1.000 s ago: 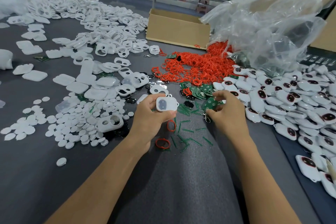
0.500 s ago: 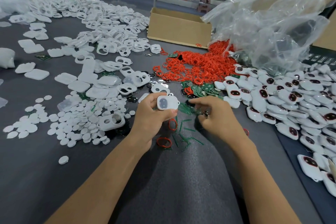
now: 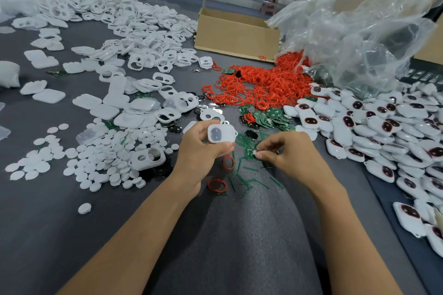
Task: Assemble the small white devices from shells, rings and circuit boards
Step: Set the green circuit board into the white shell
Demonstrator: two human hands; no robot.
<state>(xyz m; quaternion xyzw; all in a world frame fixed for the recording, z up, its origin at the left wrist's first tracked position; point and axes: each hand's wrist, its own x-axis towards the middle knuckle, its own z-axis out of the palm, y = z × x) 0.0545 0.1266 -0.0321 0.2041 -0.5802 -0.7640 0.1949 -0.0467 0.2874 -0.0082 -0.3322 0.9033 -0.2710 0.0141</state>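
Note:
My left hand [image 3: 200, 151] grips a small white shell [image 3: 220, 133] with two dark openings, held up just above the grey table. My right hand [image 3: 285, 153] pinches a green circuit board [image 3: 250, 152] with its fingertips, low over the table and a little right of the shell. Two red rings [image 3: 228, 162] [image 3: 217, 185] lie on the table between and below the hands, among snapped green board strips [image 3: 249, 175]. A heap of red rings [image 3: 261, 84] and loose green boards [image 3: 268, 117] lies just beyond.
White shells [image 3: 134, 50] cover the far left, white round discs [image 3: 100, 158] the near left. Assembled white devices [image 3: 383, 127] pile up on the right. A cardboard box [image 3: 236, 33] and a clear plastic bag [image 3: 359, 26] stand at the back.
My right hand has drawn back from the board pile toward me and to the left, now pinching a green board. The left hand and its shell have barely moved.

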